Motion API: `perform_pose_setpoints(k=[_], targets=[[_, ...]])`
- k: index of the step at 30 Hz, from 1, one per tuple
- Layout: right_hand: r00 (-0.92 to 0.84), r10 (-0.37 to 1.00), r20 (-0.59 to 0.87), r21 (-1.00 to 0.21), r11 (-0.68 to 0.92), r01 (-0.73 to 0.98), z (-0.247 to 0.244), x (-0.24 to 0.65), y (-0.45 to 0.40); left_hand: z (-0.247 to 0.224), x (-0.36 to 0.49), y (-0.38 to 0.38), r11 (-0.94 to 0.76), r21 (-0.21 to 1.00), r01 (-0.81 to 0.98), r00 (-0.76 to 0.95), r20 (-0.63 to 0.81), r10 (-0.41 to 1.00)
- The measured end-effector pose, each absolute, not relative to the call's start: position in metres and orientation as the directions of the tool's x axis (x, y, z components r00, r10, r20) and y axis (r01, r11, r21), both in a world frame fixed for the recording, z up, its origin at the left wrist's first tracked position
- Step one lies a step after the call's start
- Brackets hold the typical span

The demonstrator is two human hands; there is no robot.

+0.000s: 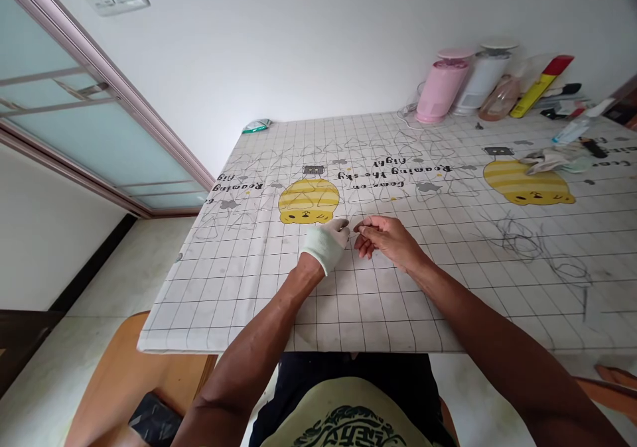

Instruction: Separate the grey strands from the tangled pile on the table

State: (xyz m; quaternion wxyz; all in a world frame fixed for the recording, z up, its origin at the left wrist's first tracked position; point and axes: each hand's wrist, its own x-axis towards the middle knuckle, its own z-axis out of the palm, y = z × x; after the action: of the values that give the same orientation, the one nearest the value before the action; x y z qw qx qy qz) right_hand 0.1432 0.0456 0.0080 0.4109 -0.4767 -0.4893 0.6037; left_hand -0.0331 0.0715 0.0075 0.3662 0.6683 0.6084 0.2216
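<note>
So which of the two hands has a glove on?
The left hand: a pale glove with a greenish cuff ends at its wrist, while the right hand is bare.

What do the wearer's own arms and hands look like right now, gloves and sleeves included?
The left hand wears a thin pale glove with a mint-green knit cuff ending at the wrist. The right hand is ungloved. No sleeve shows on either forearm, and I see no watch or bracelet.
</note>
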Motion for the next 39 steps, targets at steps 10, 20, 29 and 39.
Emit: perform_pose_setpoints(k=[10, 20, 29, 39], targets=[[-0.186, 0.96, -0.211, -0.977, -0.206, 0.046, 0.008, 0.147, 0.048, -0.001, -0.036, 0.072, 0.039, 0.824, 0.565, 0.141, -0.143, 0.98], [-0.106, 0.991, -0.076, -0.991, -0.063, 0.12, 0.005, 0.167, 0.059, 0.015, -0.033, 0.068, 0.096, 0.853, 0.512, 0.09, -0.165, 0.982], [-0.096, 0.993, -0.074, -0.994, -0.081, -0.069, 0.003, 0.166, 0.06, 0.022, -0.041, 0.068, 0.139, 0.925, 0.354, 0.134, -0.197, 0.971], [-0.088, 0.996, -0.017, -1.0, -0.018, -0.006, 0.004, 0.163, 0.057, 0.02, -0.047, 0.074, 0.085, 0.911, 0.403, 0.089, -0.131, 0.987]])
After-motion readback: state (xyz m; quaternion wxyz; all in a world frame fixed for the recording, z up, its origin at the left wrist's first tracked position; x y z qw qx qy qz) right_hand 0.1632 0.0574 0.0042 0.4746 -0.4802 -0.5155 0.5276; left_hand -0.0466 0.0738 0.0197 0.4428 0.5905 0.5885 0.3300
